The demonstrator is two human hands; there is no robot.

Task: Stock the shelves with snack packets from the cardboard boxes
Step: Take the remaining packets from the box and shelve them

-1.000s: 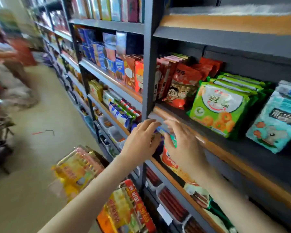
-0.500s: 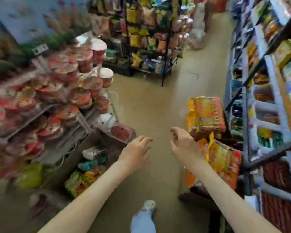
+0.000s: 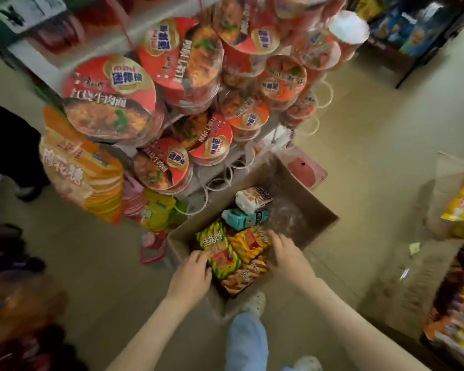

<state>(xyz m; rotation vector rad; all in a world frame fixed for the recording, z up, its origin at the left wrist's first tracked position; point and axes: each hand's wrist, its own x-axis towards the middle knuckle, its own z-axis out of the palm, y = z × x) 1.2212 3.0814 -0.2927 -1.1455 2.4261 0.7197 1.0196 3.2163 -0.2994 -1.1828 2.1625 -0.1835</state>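
Note:
An open cardboard box [image 3: 314, 207] sits on the floor below me with several snack packets inside. A green-yellow packet [image 3: 217, 250] lies at the box's left, an orange-red packet [image 3: 248, 243] beside it, a brown-orange packet [image 3: 243, 275] nearest me, a teal packet [image 3: 243, 219] and a white packet [image 3: 252, 199] further back. My left hand [image 3: 192, 271] reaches over the box's left rim, fingertips touching the green-yellow packet. My right hand [image 3: 285, 254] reaches in from the right, fingers spread by the orange-red packet. Neither hand grips anything.
A wire rack of red instant-noodle bowls [image 3: 188, 68] leans over the box's far side. An orange bag stack [image 3: 83, 172] hangs at the left. Another cardboard box [image 3: 445, 188] and shelved packets stand at the right. My shoe [image 3: 255, 303] is by the box's near corner.
I have turned away from the shelf and bent toward the floor box. Both hands left the shelf packets, crossed the aisle empty and now reach into the box.

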